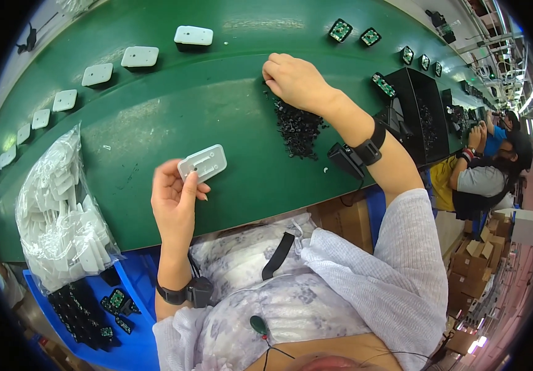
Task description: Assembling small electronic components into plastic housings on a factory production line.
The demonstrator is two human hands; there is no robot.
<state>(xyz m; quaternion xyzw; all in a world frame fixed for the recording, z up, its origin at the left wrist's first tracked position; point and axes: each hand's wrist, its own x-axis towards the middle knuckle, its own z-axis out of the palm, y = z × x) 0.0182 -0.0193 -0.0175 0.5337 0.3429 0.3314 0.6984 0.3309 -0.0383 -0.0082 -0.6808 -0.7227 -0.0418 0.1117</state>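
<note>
My left hand (175,201) pinches a white plastic cover (212,159) between thumb and fingers, tilted above the green table (242,204). Raised ribs and a small dark hole show on the cover's upturned face. My right hand (295,81) is at the far end of a pile of small black plastic parts (299,133). Its fingers are curled together with the tips pointing down to the table; what they hold, if anything, is hidden.
A row of white covers (140,57) curves along the far left, and green circuit boards in black housings (341,31) along the far right. A clear bag of white parts (62,216) overhangs a blue bin (133,287). A black box (415,102) stands right; co-workers (486,167) sit beyond.
</note>
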